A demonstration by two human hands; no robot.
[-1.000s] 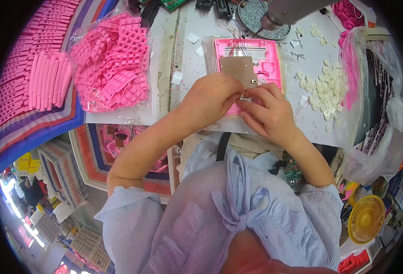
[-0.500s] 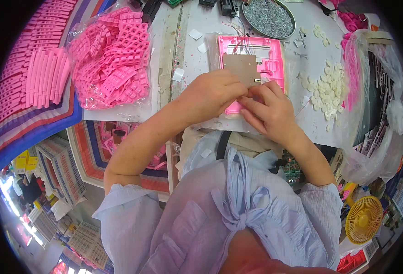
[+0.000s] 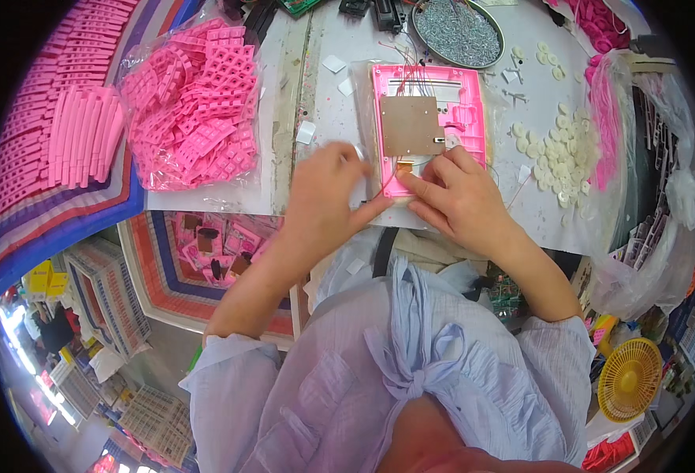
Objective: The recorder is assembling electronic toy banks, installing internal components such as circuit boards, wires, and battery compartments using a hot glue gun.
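Observation:
A pink plastic casing (image 3: 473, 91) lies open-side up on the worktable in front of me. Inside it sits a brown circuit board (image 3: 410, 126), with thin wires (image 3: 413, 71) at its far edge. My right hand (image 3: 466, 193) bends over the casing's near right part, fingertips pressed together beside a small yellowish part (image 3: 404, 166). What those fingertips grip is hidden. Left of the casing's near corner is my left hand (image 3: 324, 193), thumb stretched toward that corner and fingers apart, slightly blurred. A thin reddish wire (image 3: 382, 188) runs near that thumb.
To the left, a clear bag of pink button pieces (image 3: 194, 102) lies beside stacked pink strips (image 3: 83, 134). A round tray of screws (image 3: 458, 33) stands behind the casing. White discs (image 3: 560, 158) spread at the right. Below the table edge, a lined bin (image 3: 162, 260) holds pink assemblies.
My left hand has drawn back left from the casing and its fingers have spread. The board's near edge and the small yellowish part have come into view. My right hand has barely moved.

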